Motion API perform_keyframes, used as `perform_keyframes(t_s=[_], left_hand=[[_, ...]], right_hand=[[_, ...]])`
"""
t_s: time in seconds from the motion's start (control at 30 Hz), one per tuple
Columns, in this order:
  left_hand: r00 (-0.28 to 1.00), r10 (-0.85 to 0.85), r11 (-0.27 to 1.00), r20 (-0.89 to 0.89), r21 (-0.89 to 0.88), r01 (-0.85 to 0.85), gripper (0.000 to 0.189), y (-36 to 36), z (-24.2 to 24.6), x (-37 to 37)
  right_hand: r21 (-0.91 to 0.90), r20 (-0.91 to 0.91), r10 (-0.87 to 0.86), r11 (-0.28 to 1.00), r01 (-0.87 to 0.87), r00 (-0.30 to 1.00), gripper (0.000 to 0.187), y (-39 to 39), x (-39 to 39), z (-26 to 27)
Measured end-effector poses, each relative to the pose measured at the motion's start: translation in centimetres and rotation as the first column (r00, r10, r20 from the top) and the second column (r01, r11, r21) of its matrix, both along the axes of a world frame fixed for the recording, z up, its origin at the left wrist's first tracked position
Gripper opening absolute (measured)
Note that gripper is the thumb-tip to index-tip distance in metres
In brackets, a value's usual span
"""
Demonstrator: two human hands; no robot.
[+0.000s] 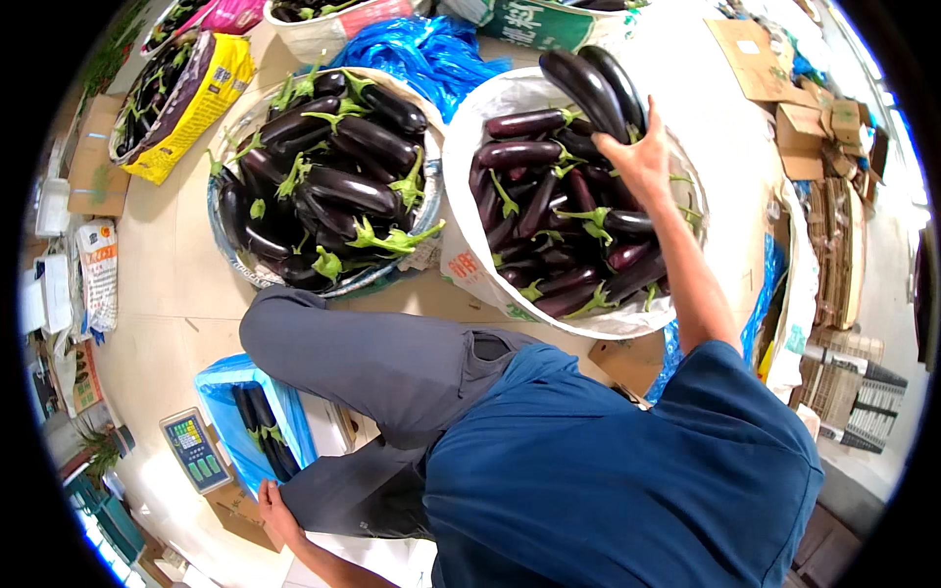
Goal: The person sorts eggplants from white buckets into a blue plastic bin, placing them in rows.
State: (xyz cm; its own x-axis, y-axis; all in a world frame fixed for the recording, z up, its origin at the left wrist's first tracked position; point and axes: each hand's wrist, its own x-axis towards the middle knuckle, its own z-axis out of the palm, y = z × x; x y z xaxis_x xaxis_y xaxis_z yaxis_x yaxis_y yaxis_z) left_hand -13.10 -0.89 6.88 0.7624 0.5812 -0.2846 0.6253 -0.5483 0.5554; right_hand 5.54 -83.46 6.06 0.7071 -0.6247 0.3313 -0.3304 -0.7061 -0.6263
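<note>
My right hand [641,160] grips two dark eggplants [592,84] near their stem ends. It holds them over the far side of a white woven sack [462,220] with a rolled-down rim, full of purple eggplants [540,198]. Beside that sack, a round container [434,198] is heaped with glossy eggplants [353,187] with green stems. Down by my knee, my left hand [281,514] is at the edge of a box lined with blue plastic film [298,419]. Several eggplants [257,415] lie lengthwise in it, partly hidden by my leg. Whether the fingers pinch the film is unclear.
A digital scale display [195,450] stands beside the lined box. Crumpled blue plastic [419,55] lies behind the two large containers. A yellow bag [198,110] of eggplants is at upper left. Flattened cardboard [834,253] and cartons [801,140] are stacked on the right.
</note>
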Motion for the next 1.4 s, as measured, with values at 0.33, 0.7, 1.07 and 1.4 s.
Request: perform_keyframes(t_s=[0.33, 0.7, 1.07, 1.4], left_hand=[[0.979, 0.172, 0.978, 0.108, -0.141, -0.156, 0.042, 1.1, -0.7, -2.8], [0.973, 0.161, 0.981, 0.164, -0.137, -0.139, 0.036, 0.0, -0.5, -2.3], [0.931, 0.265, 0.957, 0.25, -0.184, -0.223, 0.034, 1.3, -2.1, -3.8], [0.952, 0.235, 0.954, 0.197, -0.233, -0.187, 0.035, 1.7, -2.1, -2.9]], right_hand=[[-0.208, -0.626, -0.277, 0.96, 0.186, 0.729, 0.093, 3.9, 3.5, -14.0], [-0.081, -0.466, 0.55, 0.754, -0.652, 0.693, 0.084, 21.8, 20.7, -5.5], [0.212, -0.674, 0.469, 0.863, -0.458, 0.571, 0.072, 22.8, 26.3, -5.1], [0.937, 0.332, 0.249, 0.026, -0.349, 0.91, 0.052, 3.9, 18.0, -1.9]])
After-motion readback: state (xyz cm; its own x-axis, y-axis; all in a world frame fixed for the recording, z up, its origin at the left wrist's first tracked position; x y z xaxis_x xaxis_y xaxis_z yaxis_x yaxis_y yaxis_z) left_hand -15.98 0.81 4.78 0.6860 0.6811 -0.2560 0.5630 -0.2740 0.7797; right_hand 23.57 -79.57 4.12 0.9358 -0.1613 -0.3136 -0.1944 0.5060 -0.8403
